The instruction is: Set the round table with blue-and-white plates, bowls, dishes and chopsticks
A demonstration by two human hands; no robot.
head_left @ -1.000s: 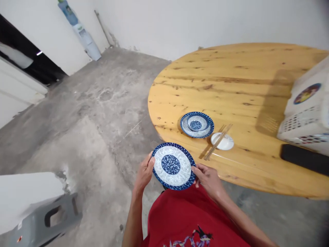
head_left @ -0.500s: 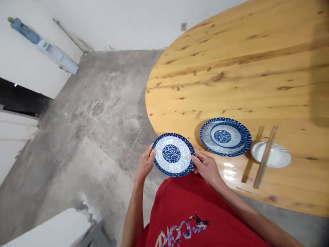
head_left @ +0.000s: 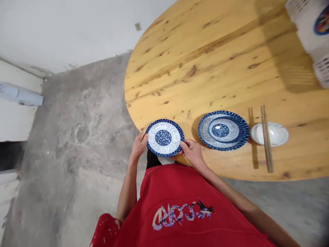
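Observation:
A blue-and-white patterned plate (head_left: 163, 138) is held level between my two hands, over the near left edge of the wooden table. My left hand (head_left: 139, 145) grips its left rim, thumb on top. On the opposite rim, my right hand (head_left: 192, 151) pinches the plate with thumb above and fingers underneath. Right of it, a larger blue-rimmed plate (head_left: 203, 135) lies on the table with a smaller matching dish (head_left: 233, 128) on it. Farther right, a pair of chopsticks (head_left: 267, 144) rests across a white bowl (head_left: 279, 134).
The round wooden table (head_left: 205, 75) spreads ahead and to the right. A white perforated plastic basket (head_left: 308, 37) stands at its upper right. Bare concrete floor (head_left: 84, 130) lies to the left, with a pale blue water dispenser (head_left: 23, 94) by the wall.
My view has turned toward the right, bringing the white basket into sight. Both hands still hold the plate, which now sits more over the table's edge.

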